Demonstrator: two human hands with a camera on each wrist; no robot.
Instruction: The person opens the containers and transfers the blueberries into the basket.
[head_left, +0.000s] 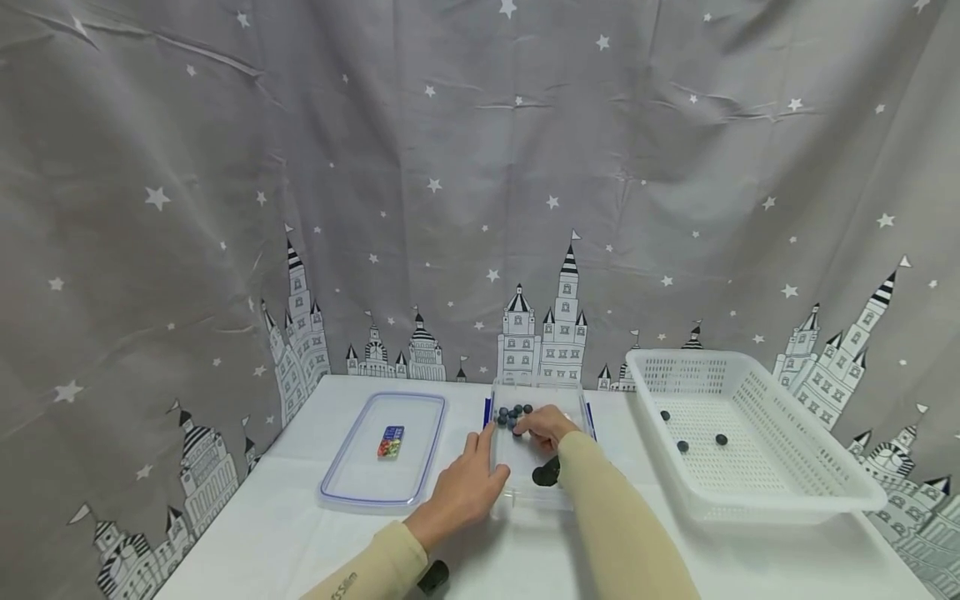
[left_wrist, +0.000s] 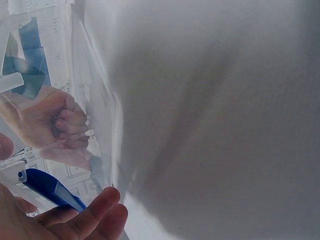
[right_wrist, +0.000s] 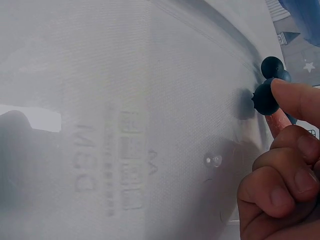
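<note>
A clear plastic box (head_left: pixel 517 498) stands in front of me, with a cluster of blueberries (head_left: pixel 503 412) near its left back corner. My right hand (head_left: pixel 547 426) reaches into the box. In the right wrist view its thumb and index finger pinch one blueberry (right_wrist: pixel 265 99), close beside other blueberries (right_wrist: pixel 272 67). My left hand (head_left: pixel 463 488) lies along the outside of the box's left wall, fingers extended. A blue latch (left_wrist: pixel 47 189) shows beside those fingers in the left wrist view; whether they touch it I cannot tell.
To the left, a clear lid (head_left: pixel 352 477) with a blue rim and a colourful label (head_left: pixel 391 442) lies flat on the white table. On the right stands a white perforated basket (head_left: pixel 787 502) holding 3 blueberries (head_left: pixel 722 439). A grey curtain (head_left: pixel 480 208) hangs behind the table.
</note>
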